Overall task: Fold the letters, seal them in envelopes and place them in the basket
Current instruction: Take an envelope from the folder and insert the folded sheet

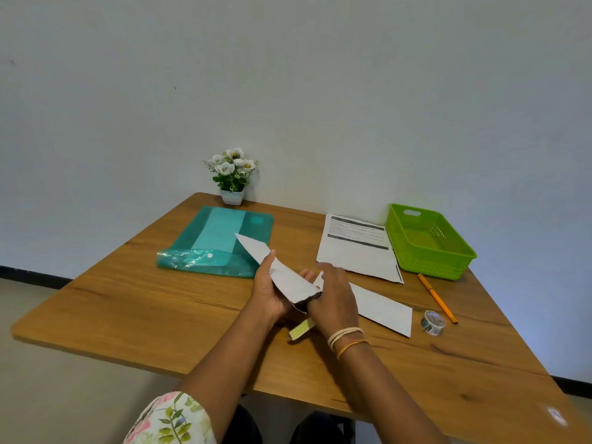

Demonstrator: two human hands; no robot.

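A wooden tabletop stands against a plain pale wall, with a small pot of white flowers at its far edge. Over the middle, the left hand grips a white envelope from below, holding it tilted, its far corner pointing towards a teal plastic folder that lies flat on the left. The right hand closes on the near end of the envelope, fingers curled over it (its open end looks dark and ragged there). Just under the hands a yellowish stick-like thing lies on the wood, too hidden to name. A folded white sheet lies right of the right hand, partly covered by it. Beyond it sits a printed letter, just beside a green basket at the right edge. An orange pen and a roll of patterned tape lie near the basket, apart from one another.
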